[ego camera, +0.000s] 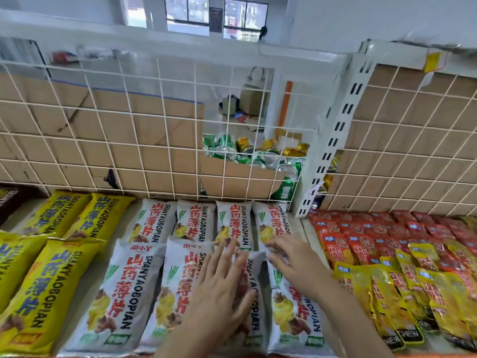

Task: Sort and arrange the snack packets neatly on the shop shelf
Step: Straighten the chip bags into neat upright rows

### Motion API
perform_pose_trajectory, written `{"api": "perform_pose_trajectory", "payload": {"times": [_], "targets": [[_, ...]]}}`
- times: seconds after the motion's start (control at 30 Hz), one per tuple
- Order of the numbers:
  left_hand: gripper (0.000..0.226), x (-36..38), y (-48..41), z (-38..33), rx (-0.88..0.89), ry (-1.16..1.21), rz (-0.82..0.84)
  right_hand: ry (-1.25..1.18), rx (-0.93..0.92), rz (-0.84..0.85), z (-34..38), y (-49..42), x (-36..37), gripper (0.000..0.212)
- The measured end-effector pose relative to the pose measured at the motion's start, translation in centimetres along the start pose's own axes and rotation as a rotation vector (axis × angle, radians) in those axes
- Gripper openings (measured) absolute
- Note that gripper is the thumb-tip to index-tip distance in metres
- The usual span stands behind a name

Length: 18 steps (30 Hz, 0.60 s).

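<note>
White snack packets marked SHANYAOBOPIAN lie in two rows on the shelf, a back row [195, 219] against the wire grid and a front row [121, 293]. My left hand [222, 288] lies flat with straight fingers on a front-row white packet [254, 288], mostly covering it. My right hand [291, 257] rests with spread fingers on the top of the rightmost front white packet [291, 313]. Yellow packets [49, 285] of the same brand lie in rows to the left.
A white wire grid [144, 120] backed by cardboard closes the shelf's rear. A slotted white upright [333, 140] divides the bays. Red sachets [361, 233] and small yellow sachets [413, 293] fill the right bay. Green and gold cans [258, 153] sit behind the grid.
</note>
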State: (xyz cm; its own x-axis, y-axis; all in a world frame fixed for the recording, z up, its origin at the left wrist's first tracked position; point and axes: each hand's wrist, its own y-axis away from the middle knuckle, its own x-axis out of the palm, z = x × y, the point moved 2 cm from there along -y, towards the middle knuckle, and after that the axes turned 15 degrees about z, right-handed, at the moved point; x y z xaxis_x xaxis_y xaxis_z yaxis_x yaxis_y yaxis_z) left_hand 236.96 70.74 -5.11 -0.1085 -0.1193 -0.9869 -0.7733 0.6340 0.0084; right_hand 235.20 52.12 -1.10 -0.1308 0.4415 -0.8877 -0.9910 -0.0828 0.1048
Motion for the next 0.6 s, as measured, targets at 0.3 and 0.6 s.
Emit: {"api": "perform_pose_trajectory", "payload": {"times": [0.3,0.6], "targets": [[0.066,-0.5,1.9,2.8,-0.245,0.197,-0.113,-0.026,-0.233,0.088,1.4,-2.9,-0.4,0.03],[0.088,0.8,4.8,4.0,-0.465,0.124,0.137,0.099,-0.263,0.39,8.1,-10.8,2.2,0.028]]}}
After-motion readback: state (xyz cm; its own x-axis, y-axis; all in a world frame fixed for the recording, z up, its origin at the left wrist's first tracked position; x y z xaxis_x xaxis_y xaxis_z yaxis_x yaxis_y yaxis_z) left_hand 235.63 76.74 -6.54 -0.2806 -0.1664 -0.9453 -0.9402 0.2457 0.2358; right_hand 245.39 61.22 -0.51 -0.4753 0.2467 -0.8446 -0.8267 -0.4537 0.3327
